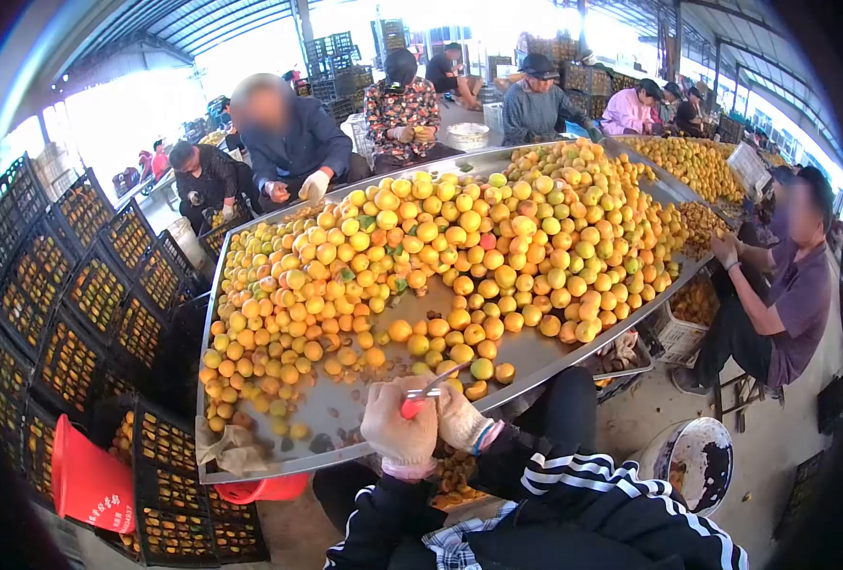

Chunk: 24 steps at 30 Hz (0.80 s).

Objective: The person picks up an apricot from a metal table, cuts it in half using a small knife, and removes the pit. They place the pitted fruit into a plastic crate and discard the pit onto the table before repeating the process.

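Both of my hands wear pale work gloves and meet at the near edge of a metal table [535, 353]. My left hand [399, 424] is closed around a knife [414, 406] with a red handle, its blade pointing up and to the right. Close against it, my right hand [459, 419] has its fingers curled; whatever it holds is hidden. A large heap of yellow-orange fruit [383, 237] covers much of the table beyond my hands. A few cut or loose fruits [476, 389] lie just past my fingers.
Fruit-filled black crates [70, 370] stack up at the left, beside a red bucket [89, 480]. A stained white bucket [697, 465] stands at the lower right. Several people sit around the tables, one [792, 294] at the right. A cloth [231, 451] lies on the table's near left corner.
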{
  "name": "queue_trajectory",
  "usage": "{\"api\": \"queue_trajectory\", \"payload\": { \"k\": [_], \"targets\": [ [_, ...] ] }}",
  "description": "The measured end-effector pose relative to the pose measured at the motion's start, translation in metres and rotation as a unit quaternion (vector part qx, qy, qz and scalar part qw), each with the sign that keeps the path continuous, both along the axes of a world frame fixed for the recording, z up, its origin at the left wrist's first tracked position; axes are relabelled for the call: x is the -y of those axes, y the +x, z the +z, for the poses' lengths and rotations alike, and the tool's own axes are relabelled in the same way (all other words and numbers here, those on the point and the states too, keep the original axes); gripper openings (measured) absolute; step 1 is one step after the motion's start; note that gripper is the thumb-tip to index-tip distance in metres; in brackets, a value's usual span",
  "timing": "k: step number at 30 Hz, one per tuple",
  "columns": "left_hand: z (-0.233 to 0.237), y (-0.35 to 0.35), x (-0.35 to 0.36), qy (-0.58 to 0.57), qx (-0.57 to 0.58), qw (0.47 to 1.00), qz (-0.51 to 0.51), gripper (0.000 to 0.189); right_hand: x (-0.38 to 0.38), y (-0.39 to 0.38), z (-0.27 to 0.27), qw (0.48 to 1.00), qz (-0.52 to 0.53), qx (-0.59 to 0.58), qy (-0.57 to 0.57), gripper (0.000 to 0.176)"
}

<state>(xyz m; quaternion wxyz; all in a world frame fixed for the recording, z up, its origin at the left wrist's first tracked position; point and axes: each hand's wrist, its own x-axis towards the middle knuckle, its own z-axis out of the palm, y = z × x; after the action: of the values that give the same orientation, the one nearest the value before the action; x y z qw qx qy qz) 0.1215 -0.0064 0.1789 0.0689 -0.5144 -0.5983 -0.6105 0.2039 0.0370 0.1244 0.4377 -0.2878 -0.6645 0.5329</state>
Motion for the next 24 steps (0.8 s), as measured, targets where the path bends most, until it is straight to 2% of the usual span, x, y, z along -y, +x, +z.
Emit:
{"api": "queue_trajectory", "payload": {
  "k": [1, 3, 4, 7, 8, 9, 11, 12, 13, 15, 16, 18, 21, 22, 24],
  "targets": [
    [-0.002, -0.001, 0.003, 0.001, 0.002, 1.000, 0.005, 0.009, 0.004, 0.002, -0.007, 1.000, 0.005, 0.002, 0.001, 0.024],
    [-0.005, -0.004, 0.006, -0.035, -0.035, 0.999, -0.020, 0.011, 0.009, 0.002, -0.012, 0.997, 0.016, -0.070, -0.008, 0.027],
    [-0.009, -0.005, 0.006, -0.032, -0.040, 0.998, -0.027, 0.012, 0.016, 0.003, -0.004, 0.975, 0.057, -0.124, -0.177, 0.031],
    [-0.012, -0.009, 0.011, -0.057, -0.081, 0.995, -0.026, 0.012, 0.010, -0.002, -0.049, 0.960, 0.044, -0.168, -0.220, 0.035],
    [-0.016, -0.010, 0.011, -0.064, -0.066, 0.995, -0.027, 0.013, 0.009, 0.003, -0.054, 0.999, 0.013, 0.011, -0.027, 0.036],
    [-0.017, -0.011, 0.011, -0.062, -0.065, 0.996, -0.025, 0.013, 0.012, 0.004, -0.035, 1.000, 0.015, 0.012, -0.025, 0.036],
    [-0.019, -0.008, 0.010, -0.019, 0.025, 0.999, -0.006, 0.013, 0.018, 0.008, 0.003, 0.996, 0.008, 0.077, -0.037, 0.037],
    [-0.022, -0.004, 0.007, 0.001, 0.090, 0.996, 0.000, 0.015, 0.012, 0.002, -0.003, 0.996, -0.028, 0.075, 0.041, 0.037],
    [-0.023, 0.000, 0.006, 0.002, 0.092, 0.996, 0.002, 0.015, 0.010, 0.002, -0.007, 0.996, -0.026, 0.078, 0.041, 0.037],
    [-0.021, 0.002, 0.001, 0.076, 0.106, 0.991, 0.029, 0.016, 0.006, 0.000, -0.008, 0.995, -0.005, 0.067, 0.073, 0.036],
    [-0.019, 0.001, 0.001, 0.076, 0.107, 0.991, 0.032, 0.016, 0.004, -0.001, -0.017, 0.995, -0.003, 0.068, 0.073, 0.036],
    [-0.017, -0.003, 0.002, 0.059, 0.096, 0.993, -0.030, 0.013, 0.001, -0.005, -0.033, 0.999, 0.007, -0.039, 0.000, 0.035],
    [-0.009, -0.003, 0.006, 0.052, 0.059, 0.996, -0.041, 0.009, 0.006, 0.002, -0.020, 0.998, 0.038, -0.047, -0.035, 0.035],
    [-0.006, -0.002, 0.007, 0.051, 0.058, 0.996, -0.044, 0.009, 0.009, 0.007, -0.009, 0.997, 0.015, 0.013, 0.072, 0.038],
    [-0.003, 0.002, 0.008, 0.047, 0.034, 0.997, -0.054, 0.008, 0.004, 0.013, -0.015, 0.996, 0.009, 0.041, 0.077, 0.039]
  ]
}}
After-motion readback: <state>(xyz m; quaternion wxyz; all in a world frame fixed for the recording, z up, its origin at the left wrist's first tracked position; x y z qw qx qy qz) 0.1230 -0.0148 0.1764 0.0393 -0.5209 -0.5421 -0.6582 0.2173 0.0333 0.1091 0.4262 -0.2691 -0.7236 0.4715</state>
